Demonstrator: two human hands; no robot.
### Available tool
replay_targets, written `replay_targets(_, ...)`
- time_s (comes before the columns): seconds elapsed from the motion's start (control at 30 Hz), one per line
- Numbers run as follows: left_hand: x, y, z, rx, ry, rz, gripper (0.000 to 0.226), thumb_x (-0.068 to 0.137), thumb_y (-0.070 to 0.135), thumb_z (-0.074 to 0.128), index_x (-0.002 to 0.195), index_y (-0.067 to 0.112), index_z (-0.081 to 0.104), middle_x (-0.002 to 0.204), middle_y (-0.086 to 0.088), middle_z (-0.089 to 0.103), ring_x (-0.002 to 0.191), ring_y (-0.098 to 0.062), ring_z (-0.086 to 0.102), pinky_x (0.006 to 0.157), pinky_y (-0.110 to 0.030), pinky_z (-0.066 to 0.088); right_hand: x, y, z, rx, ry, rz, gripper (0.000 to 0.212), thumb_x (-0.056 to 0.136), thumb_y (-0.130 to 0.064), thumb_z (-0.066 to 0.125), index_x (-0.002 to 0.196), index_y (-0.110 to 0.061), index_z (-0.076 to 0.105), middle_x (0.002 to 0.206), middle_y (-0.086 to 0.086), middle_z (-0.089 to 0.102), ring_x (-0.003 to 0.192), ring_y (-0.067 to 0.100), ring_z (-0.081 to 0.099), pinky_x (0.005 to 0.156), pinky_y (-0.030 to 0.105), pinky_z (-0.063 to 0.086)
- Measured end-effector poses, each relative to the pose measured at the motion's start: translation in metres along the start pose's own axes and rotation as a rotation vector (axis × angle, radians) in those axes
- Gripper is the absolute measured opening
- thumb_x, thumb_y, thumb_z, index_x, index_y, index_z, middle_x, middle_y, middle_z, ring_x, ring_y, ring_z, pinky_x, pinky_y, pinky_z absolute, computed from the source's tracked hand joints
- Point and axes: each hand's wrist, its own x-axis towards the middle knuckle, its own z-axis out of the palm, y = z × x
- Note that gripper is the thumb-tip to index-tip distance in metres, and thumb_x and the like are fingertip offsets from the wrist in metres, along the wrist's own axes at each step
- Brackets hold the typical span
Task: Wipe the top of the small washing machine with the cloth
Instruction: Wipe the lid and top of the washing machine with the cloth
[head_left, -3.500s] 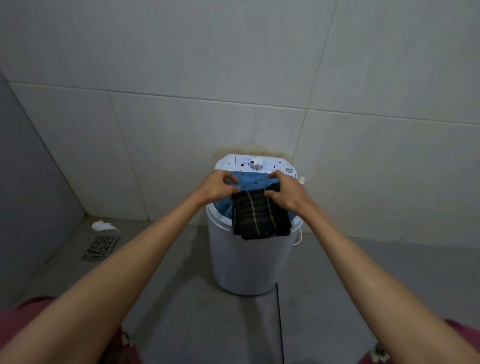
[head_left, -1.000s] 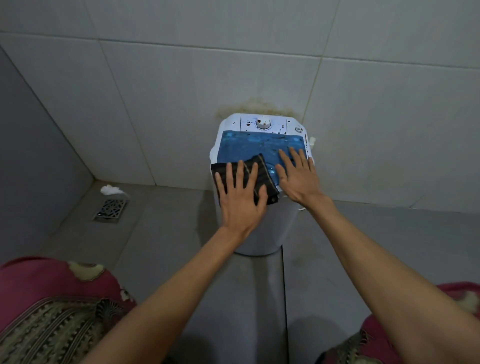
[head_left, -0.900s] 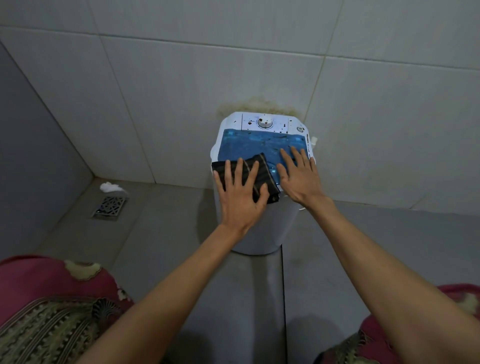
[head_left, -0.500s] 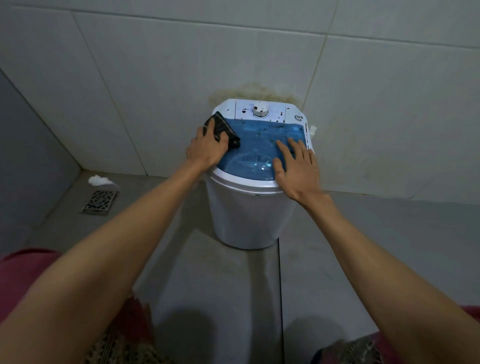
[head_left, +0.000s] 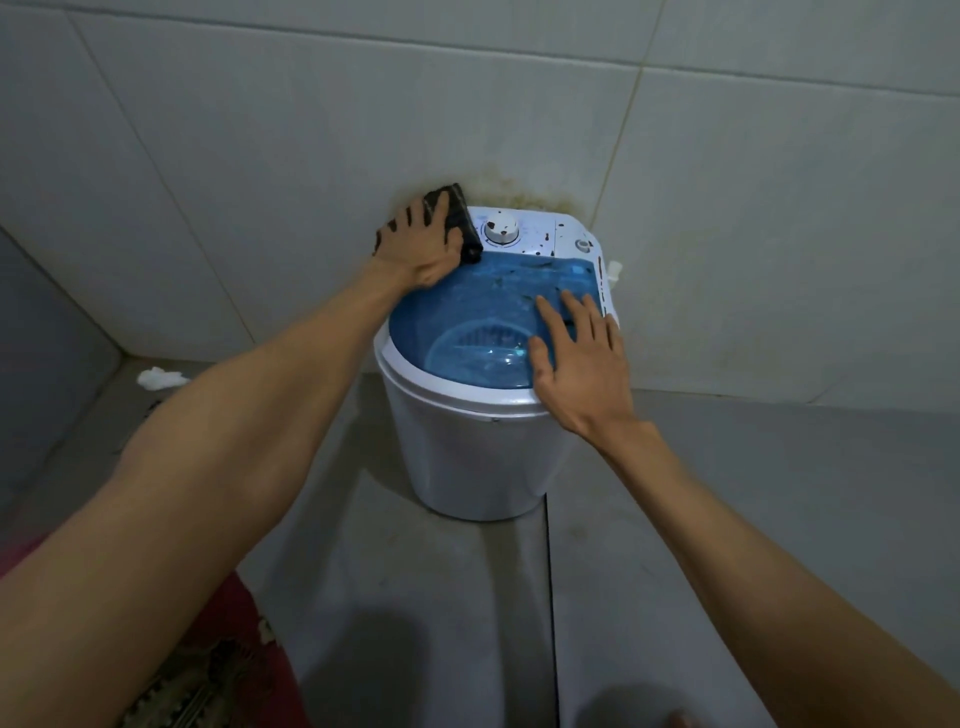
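Observation:
A small white washing machine (head_left: 467, 447) with a blue see-through lid (head_left: 483, 317) stands on the floor against the tiled wall. Its white control panel (head_left: 540, 236) at the back carries a round dial (head_left: 501, 228) and dark specks. My left hand (head_left: 418, 247) presses a folded dark striped cloth (head_left: 457, 215) onto the machine's far left corner, next to the dial. My right hand (head_left: 582, 364) lies flat, fingers spread, on the lid's near right edge and rim.
Tiled wall (head_left: 727, 208) rises directly behind the machine, with a brownish stain above the panel. A white crumpled scrap (head_left: 158, 376) lies on the grey floor at the left. Red patterned fabric (head_left: 218, 670) shows at the bottom left.
My left hand has carried the cloth from the lid's near left edge along the left side to the far left corner by the dial. My right hand stays flat on the lid.

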Motion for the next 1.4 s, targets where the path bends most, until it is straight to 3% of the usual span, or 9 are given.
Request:
replay_targets(0.13, -0.006, 0.019, 0.001, 0.072, -0.052, 0.14, 0.063, 0.101, 0.039, 0.023, 0.158, 0.021, 0.004, 0.166, -0.014, 0.005, 0.153, -0.035, 0.001, 0.121, -0.058, 0.0, 0.001, 0.0, 0.0, -0.018, -0.011, -0.002, 0.055, 0.102, -0.043, 0.025, 0.154, -0.025, 0.022, 0.163, 0.005, 0.015, 0.151, 0.023, 0.004, 0.123, 0.043, 0.001)
replay_targets(0.3, -0.024, 0.023, 0.001, 0.052, -0.078, 0.134, 0.065, 0.101, 0.042, 0.021, 0.158, 0.02, 0.001, 0.167, -0.009, 0.0, 0.153, -0.03, -0.004, 0.122, -0.055, -0.004, 0.001, 0.0, -0.005, -0.02, -0.054, -0.002, 0.056, 0.102, -0.043, 0.024, 0.155, -0.025, 0.019, 0.163, 0.005, 0.012, 0.151, 0.023, 0.002, 0.123, 0.042, -0.001)
replay_targets(0.47, -0.068, 0.02, 0.002, 0.08, -0.071, 0.182, 0.064, 0.101, 0.046, 0.02, 0.158, 0.024, 0.005, 0.167, -0.007, 0.004, 0.154, -0.027, 0.001, 0.123, -0.054, -0.003, 0.0, -0.002, -0.008, 0.002, -0.083, 0.017, 0.057, 0.102, -0.045, 0.023, 0.155, -0.026, 0.017, 0.164, 0.005, 0.01, 0.152, 0.023, 0.0, 0.123, 0.042, -0.002)
replay_targets(0.7, -0.134, 0.021, 0.019, 0.074, 0.097, 0.276, 0.063, 0.099, 0.048, 0.026, 0.157, 0.023, 0.018, 0.164, -0.007, 0.019, 0.153, -0.026, 0.014, 0.124, -0.051, 0.006, -0.001, -0.003, -0.01, 0.009, -0.071, 0.032, 0.057, 0.102, -0.045, 0.025, 0.155, -0.026, 0.019, 0.163, 0.005, 0.012, 0.151, 0.024, 0.002, 0.122, 0.042, -0.001)
replay_targets(0.93, -0.108, 0.015, 0.008, -0.009, -0.001, 0.071, 0.063, 0.099, 0.052, 0.024, 0.157, 0.028, 0.015, 0.166, -0.006, 0.009, 0.154, -0.026, 0.002, 0.122, -0.054, -0.002, -0.001, 0.001, -0.009, 0.01, -0.063, 0.014, 0.057, 0.102, -0.045, 0.024, 0.155, -0.026, 0.019, 0.163, 0.006, 0.012, 0.151, 0.024, 0.002, 0.122, 0.042, -0.002)
replay_targets(1.03, -0.084, 0.008, -0.001, -0.063, -0.084, -0.041, 0.064, 0.1, 0.054, 0.023, 0.157, 0.029, 0.01, 0.167, -0.006, 0.001, 0.153, -0.03, -0.001, 0.121, -0.058, 0.003, -0.001, 0.001, -0.008, 0.014, -0.068, 0.01, 0.057, 0.102, -0.045, 0.023, 0.155, -0.025, 0.019, 0.163, 0.006, 0.012, 0.151, 0.024, 0.002, 0.122, 0.042, -0.002)
replay_targets(1.27, -0.072, -0.002, -0.004, -0.26, -0.043, -0.297, 0.067, 0.1, 0.052, 0.025, 0.158, 0.022, 0.008, 0.16, -0.017, 0.02, 0.139, -0.043, 0.036, 0.114, -0.049, 0.028, 0.0, 0.001, -0.006, 0.013, -0.06, 0.017, 0.056, 0.102, -0.044, 0.024, 0.155, -0.026, 0.02, 0.163, 0.006, 0.013, 0.151, 0.024, 0.002, 0.122, 0.041, -0.003)
replay_targets(1.4, -0.107, 0.009, 0.004, -0.212, 0.046, -0.282, 0.064, 0.101, 0.048, 0.024, 0.157, 0.019, 0.012, 0.158, -0.019, 0.023, 0.137, -0.044, 0.035, 0.112, -0.053, 0.029, 0.001, 0.0, -0.007, 0.025, -0.088, 0.025, 0.057, 0.101, -0.045, 0.024, 0.155, -0.026, 0.018, 0.163, 0.006, 0.011, 0.151, 0.024, 0.001, 0.122, 0.041, -0.004)
